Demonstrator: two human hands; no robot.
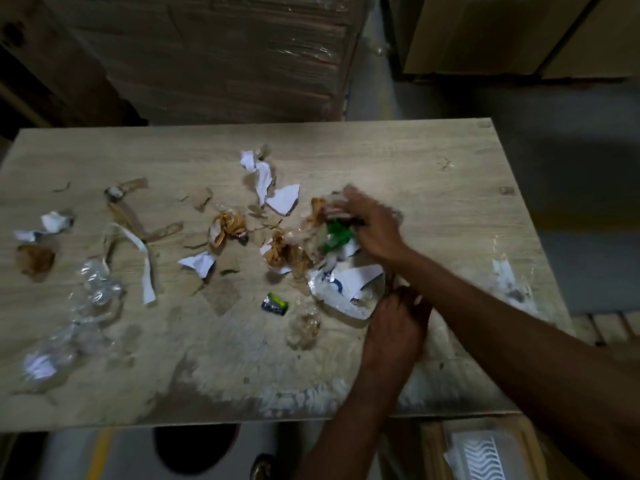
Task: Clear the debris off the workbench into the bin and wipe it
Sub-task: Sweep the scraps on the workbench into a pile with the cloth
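Observation:
The pale wood workbench (415, 161) is strewn with debris: torn white paper (282, 199), crumpled brown tape (227, 226), a white strip (145, 265), clear plastic wrap (93, 289) and a small green-and-black wrapper (274, 304). My right hand (374, 226) lies palm down, fingers spread, over a pile holding a green scrap (336, 237); it is blurred. My left hand (398, 323) is closed on the edge of a white printed wrapper (341, 289) just below that pile. A dark round bin (195, 448) shows under the bench's front edge.
Wrapped cardboard stacks (225, 57) stand right behind the bench. More clear plastic (512, 285) lies near the right edge. An open box (485, 448) sits on the floor at the lower right. White dusty smears (294, 396) line the front edge.

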